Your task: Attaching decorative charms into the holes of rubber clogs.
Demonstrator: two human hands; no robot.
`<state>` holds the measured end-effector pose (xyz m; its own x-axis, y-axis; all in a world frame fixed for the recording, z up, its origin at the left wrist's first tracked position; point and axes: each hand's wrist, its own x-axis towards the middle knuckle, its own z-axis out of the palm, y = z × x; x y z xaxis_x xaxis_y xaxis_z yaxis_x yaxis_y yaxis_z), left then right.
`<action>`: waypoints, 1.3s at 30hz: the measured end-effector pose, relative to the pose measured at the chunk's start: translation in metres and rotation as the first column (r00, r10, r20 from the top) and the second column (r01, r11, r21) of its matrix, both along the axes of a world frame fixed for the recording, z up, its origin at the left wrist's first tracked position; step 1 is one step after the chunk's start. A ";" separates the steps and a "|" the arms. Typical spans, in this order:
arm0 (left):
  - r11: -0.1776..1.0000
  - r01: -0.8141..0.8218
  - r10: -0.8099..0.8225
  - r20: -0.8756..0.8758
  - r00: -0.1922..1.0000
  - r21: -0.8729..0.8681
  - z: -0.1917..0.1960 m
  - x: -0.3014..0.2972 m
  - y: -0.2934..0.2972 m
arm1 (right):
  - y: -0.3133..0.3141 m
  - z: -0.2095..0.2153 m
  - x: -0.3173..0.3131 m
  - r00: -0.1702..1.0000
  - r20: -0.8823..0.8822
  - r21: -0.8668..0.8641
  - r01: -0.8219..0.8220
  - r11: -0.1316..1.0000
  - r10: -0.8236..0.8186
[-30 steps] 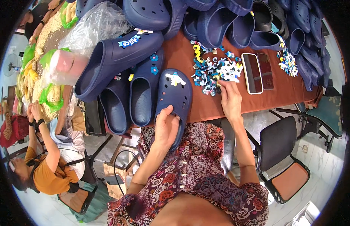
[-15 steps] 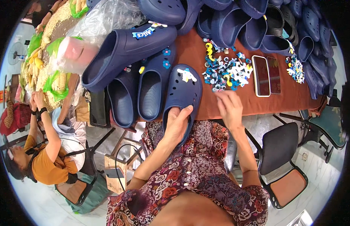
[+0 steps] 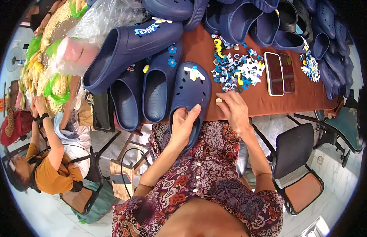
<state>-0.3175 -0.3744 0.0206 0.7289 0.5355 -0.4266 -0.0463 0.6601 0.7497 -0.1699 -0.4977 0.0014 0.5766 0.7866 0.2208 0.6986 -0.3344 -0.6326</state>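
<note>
My left hand [image 3: 184, 125] grips a navy clog [image 3: 191, 91], its fingers inside the foot opening and the thumb over the rim. A white, dog-like shoe charm [image 3: 195, 73] sits near the clog's toe, among its round holes. Just right of the clog, my right hand [image 3: 235, 111] pinches a small pale charm [image 3: 218, 100] between thumb and fingertips; its design is too small to make out. Beyond that hand lies a loose pile of charms [image 3: 237, 71] in blue, white, black and yellow.
Several navy clogs [image 3: 156, 94] with charms stand to the left; more [image 3: 238, 23] are heaped along the back and right. A white-edged phone [image 3: 274, 74] lies on the brown cloth [image 3: 231, 114]. At left, a co-worker [image 3: 57, 170] sits by corn cobs [image 3: 62, 89]. A chair [image 3: 296, 154] stands at right.
My right hand has drawn back from the charm pile toward the clog, and a small pale charm now shows in its fingertips. My left hand still holds the clog.
</note>
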 end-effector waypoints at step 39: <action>0.958 0.048 -0.033 -0.060 0.998 0.282 -0.023 -0.010 -0.015 | 0.038 -0.002 0.023 0.453 -0.884 0.079 -0.092 0.993 0.112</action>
